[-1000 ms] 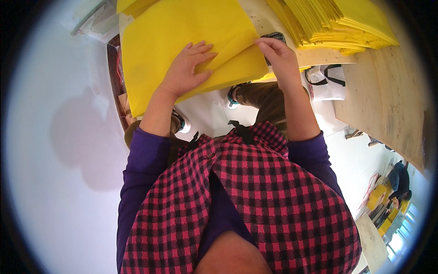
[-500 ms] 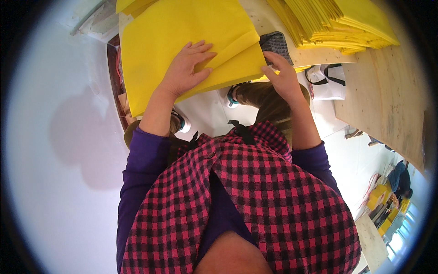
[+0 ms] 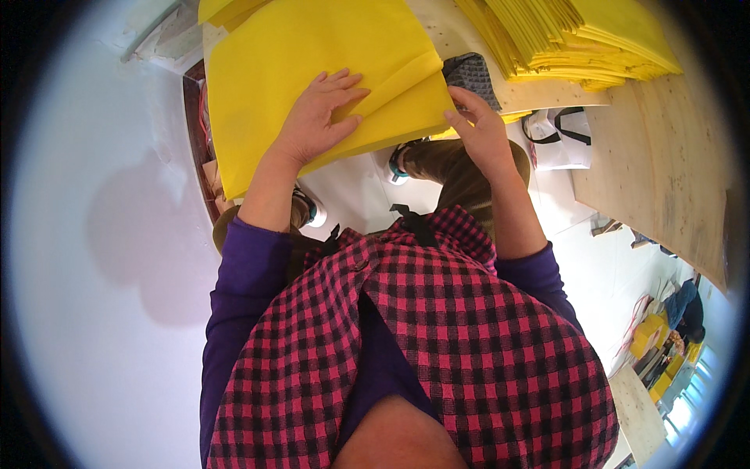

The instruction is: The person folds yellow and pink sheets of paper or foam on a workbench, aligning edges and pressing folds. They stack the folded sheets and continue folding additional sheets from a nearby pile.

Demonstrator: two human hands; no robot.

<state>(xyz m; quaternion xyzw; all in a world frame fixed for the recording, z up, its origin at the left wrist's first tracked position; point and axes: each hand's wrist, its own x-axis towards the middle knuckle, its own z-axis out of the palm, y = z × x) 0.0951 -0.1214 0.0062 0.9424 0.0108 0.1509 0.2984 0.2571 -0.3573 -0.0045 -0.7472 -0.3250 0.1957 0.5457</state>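
Note:
A stack of yellow fabric sheets (image 3: 289,62) lies before me, its top layer folded in a slanting crease at the right. My left hand (image 3: 316,117) rests flat on it, fingers spread and thumb apart. At the stack's right edge, my right hand (image 3: 480,129) has its thumb and bent forefinger on the corner of the yellow fabric; its other fingers are partly hidden. Just beyond that hand is a dark grey quilted cloth (image 3: 471,78).
Folded yellow pieces (image 3: 578,47) are piled on the wooden table (image 3: 664,156) at the far right. Below the table's edge stands a white bag (image 3: 558,152) with black handles. Under the stack are my knees and shoes (image 3: 397,172). A white wall (image 3: 94,313) stands at left.
My right hand has shifted very slightly left along the fabric's edge. The left hand stays in place on the stack.

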